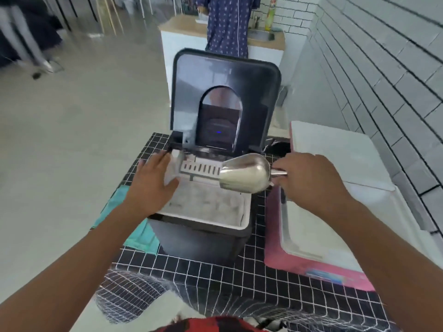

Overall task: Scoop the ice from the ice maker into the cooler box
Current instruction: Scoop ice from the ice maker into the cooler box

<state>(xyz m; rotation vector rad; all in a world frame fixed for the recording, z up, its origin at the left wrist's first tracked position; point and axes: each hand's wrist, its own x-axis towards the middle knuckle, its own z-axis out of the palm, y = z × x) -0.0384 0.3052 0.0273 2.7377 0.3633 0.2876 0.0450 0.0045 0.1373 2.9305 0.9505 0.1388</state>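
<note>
1. Head view shows us, nearest the camera, a red-and-black checked garment (211,325) at the bottom edge, and our two bare forearms reaching out over a black tablecloth (215,271) gridded in white.
2. Our left hand (153,180) lies flat with fingers straight on the left rim of the ice maker (206,226), holding nothing.
3. Our right hand (309,178) has its fingers curled round the handle of a metal scoop (247,174), whose bowl hangs over the right rear part of the ice maker's opening; we cannot tell whether any ice sits inside it.
4. Ice (215,204), pale and blurred, fills the white basket of the ice maker, below and in front of the scoop.
5. A teal cloth (141,236) lies beside the ice maker's left side.
6. To the right stands the pink cooler box (299,259), open, with its white interior showing and its white lid (335,152) lying behind it.
7. Behind the basket, the ice maker's dark lid (225,75) stands upright with a small blue light reflected in its window.
8. Farther back, a person in a blue patterned garment (227,25) stands at a wooden-topped counter (182,26) beside a white brick wall (383,68).
</note>
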